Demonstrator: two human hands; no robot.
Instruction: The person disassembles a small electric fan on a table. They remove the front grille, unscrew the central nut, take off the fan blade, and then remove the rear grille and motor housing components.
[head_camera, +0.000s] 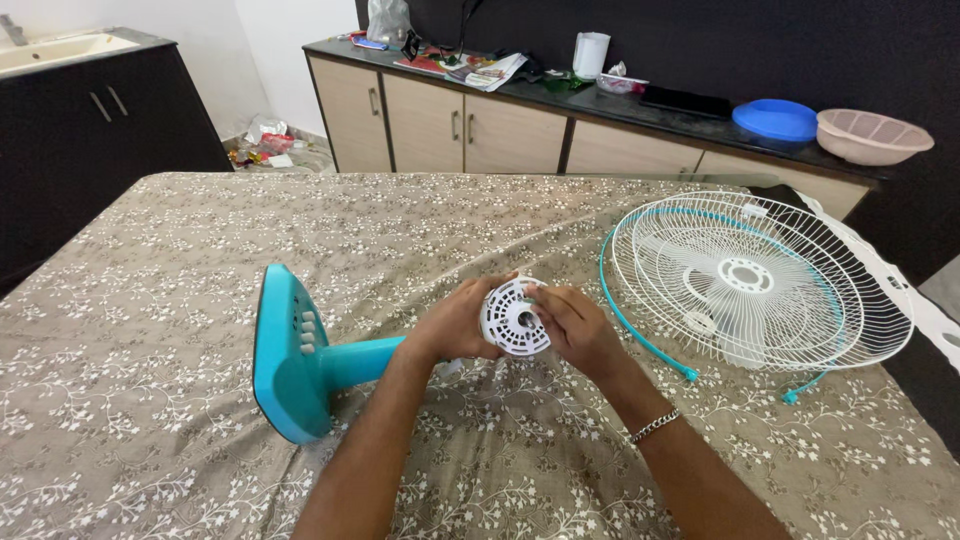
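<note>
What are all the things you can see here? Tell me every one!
fan motor housing: one, white, round, held over the bed
fan base: one, teal, lying on its side, left
fan grilles: white wire, stacked on the right; count unclear
teal ring: one, around the grilles
bedspread: one, brown with white flowers
blue lid: one, on the counter
pink bowl: one, beside the lid
cabinet: one, beige doors, behind
sink: one, far left
left hand: one, holding the housing
right hand: one, fingers on the housing; bracelet on the wrist
</note>
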